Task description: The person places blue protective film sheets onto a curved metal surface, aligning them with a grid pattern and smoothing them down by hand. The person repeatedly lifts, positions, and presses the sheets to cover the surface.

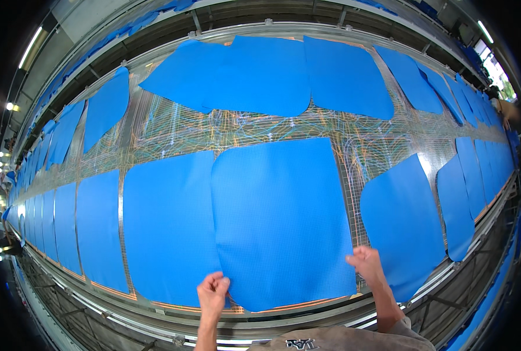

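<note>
A large blue sheet panel (pixel 281 222) with a fine textured surface lies in front of me on a long table. Its left edge overlaps another blue panel (pixel 170 228) beside it. At the lower left edge of the front panel, my left hand (pixel 212 294) is closed, thumb against the fingers, pinching the border. My right hand (pixel 367 263) is closed at the panel's right edge, with its fingertips on that border. Exactly how much of the sheet lies between the fingers is hidden on both sides.
Multicoloured lines cover the table surface (pixel 237 131). More blue pieces stand in rows left and right, including a curved panel (pixel 404 225) near my right arm and a wide panel (pixel 348 79) across the table. A metal rail (pixel 178 338) runs along the near side.
</note>
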### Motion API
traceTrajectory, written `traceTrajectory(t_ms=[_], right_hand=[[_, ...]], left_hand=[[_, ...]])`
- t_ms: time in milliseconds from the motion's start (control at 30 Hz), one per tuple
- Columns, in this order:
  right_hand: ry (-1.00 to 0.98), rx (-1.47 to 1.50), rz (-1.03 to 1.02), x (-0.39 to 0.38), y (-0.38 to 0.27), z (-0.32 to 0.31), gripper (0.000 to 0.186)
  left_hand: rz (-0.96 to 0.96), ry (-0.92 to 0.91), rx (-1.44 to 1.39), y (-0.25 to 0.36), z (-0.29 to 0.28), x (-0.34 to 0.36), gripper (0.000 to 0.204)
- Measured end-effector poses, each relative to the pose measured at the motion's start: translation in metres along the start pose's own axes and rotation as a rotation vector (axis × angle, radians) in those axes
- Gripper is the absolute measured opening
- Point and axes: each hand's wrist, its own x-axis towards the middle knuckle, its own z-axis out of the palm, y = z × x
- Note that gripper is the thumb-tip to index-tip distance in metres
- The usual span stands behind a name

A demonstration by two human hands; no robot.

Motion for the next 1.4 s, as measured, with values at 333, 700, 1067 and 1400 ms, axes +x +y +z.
traceTrajectory(t_ms=[333,700,1067,1400], right_hand=[[0.155,0.068,-0.39,0.15,-0.097,0.029,0.011],[0.252,0.069,-0.472,0.209,-0.146,0.049,0.01],[0.403,-0.182,-0.466,0.238,-0.129,0.047,0.007],[0.439,-0.199,-0.404,0.233,-0.135,0.049,0.007]], left_hand=[[0.366,0.044,0.455,0.09,0.045,0.159,0.026],[0.415,0.239,0.61,0.132,0.081,0.248,0.019],[0.302,0.217,0.543,0.132,0.08,0.258,0.017],[0.279,0.226,0.546,0.131,0.081,0.26,0.018]])
